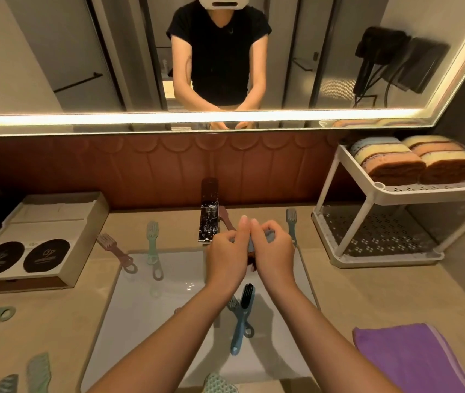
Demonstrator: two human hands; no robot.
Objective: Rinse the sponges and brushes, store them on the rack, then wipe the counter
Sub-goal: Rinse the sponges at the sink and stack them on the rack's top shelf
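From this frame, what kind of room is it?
Most likely a bathroom vanity: a white sink set in a beige counter, a chrome faucet behind it, and a wide backlit mirror on the wall above.

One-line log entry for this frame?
phase: rinse | both hands squeezing sponge over sink | rack: two sponges stored | cloth unused

There were two sponges (414,160) on one rack (435,191), about nine brushes (241,319), one purple cloth (412,361), one box (38,239).
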